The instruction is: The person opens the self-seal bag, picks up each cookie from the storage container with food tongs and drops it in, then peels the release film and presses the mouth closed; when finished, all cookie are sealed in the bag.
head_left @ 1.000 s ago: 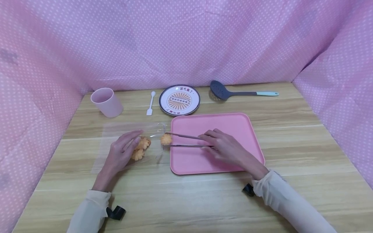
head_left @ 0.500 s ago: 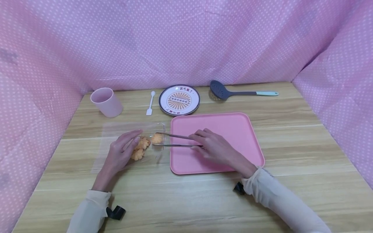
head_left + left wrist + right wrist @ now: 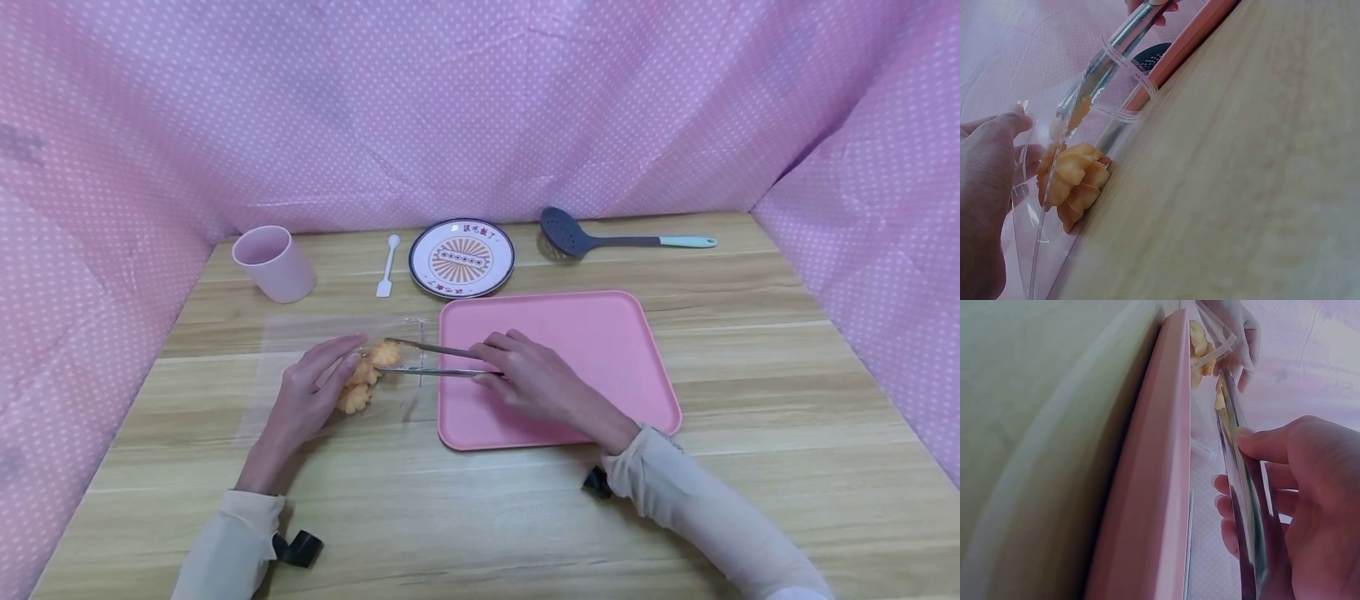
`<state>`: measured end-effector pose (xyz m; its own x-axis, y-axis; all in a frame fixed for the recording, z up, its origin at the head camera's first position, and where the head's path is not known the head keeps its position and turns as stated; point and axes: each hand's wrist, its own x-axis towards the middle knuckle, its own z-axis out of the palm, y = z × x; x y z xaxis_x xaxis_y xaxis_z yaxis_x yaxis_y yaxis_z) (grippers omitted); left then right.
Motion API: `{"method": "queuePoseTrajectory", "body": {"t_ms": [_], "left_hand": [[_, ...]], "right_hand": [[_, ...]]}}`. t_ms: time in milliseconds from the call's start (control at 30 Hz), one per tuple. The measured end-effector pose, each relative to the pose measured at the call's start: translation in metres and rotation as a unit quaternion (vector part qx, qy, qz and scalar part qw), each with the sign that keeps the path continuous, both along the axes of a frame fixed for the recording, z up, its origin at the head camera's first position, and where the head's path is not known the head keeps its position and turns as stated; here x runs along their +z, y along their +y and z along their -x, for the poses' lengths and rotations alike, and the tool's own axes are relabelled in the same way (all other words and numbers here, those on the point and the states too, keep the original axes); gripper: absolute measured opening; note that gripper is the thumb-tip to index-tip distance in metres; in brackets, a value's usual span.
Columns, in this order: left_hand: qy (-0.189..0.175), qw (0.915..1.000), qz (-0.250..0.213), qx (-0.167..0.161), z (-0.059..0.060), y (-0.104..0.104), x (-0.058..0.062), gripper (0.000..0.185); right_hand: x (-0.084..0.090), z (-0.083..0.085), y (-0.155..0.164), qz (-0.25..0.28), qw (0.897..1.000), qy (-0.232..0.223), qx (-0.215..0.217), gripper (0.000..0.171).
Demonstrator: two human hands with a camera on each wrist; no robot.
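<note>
Pinched in the right hand (image 3: 536, 379), metal tongs (image 3: 438, 361) clasped a crumbly-looking cookie (image 3: 385, 352) inside the clear bag (image 3: 337, 367), centre-left of the head view; the left hand (image 3: 307, 396) lay relaxed, pressing the bag flat

The left hand (image 3: 307, 398) covers part of the cookies (image 3: 358, 385) in the head view. The bag (image 3: 330, 367) is clear, so its near edges are hard to trace. Plate (image 3: 462, 257) lettering is too small to read. In the right wrist view the tongs (image 3: 1244, 506) run off the bottom edge.
</note>
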<state>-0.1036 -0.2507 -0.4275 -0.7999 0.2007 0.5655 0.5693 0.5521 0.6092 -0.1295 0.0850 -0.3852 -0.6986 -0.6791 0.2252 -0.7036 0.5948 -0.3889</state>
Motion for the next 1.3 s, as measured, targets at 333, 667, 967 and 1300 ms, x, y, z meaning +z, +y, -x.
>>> {"method": "queuePoseTrajectory", "body": {"t_ms": [333, 667, 967, 1300], "left_hand": [[0.001, 1.0, -0.005, -0.006, -0.001, 0.0, 0.002, 0.041], [0.005, 0.9999, -0.013, -0.009, -0.001, 0.001, 0.001, 0.039], [0.019, 0.9997, -0.011, -0.008, 0.001, 0.001, 0.0, 0.044], [0.01, 0.9999, -0.006, -0.001, -0.001, 0.003, 0.001, 0.041]], "right_hand": [[0.001, 0.001, -0.015, -0.007, 1.0, -0.024, -0.011, 0.03], [0.001, 0.003, -0.027, 0.0, 0.999, -0.045, -0.005, 0.026], [0.002, 0.004, -0.034, 0.001, 0.997, -0.071, -0.001, 0.026], [0.003, 0.005, -0.034, -0.007, 0.995, -0.096, -0.007, 0.03]]}}
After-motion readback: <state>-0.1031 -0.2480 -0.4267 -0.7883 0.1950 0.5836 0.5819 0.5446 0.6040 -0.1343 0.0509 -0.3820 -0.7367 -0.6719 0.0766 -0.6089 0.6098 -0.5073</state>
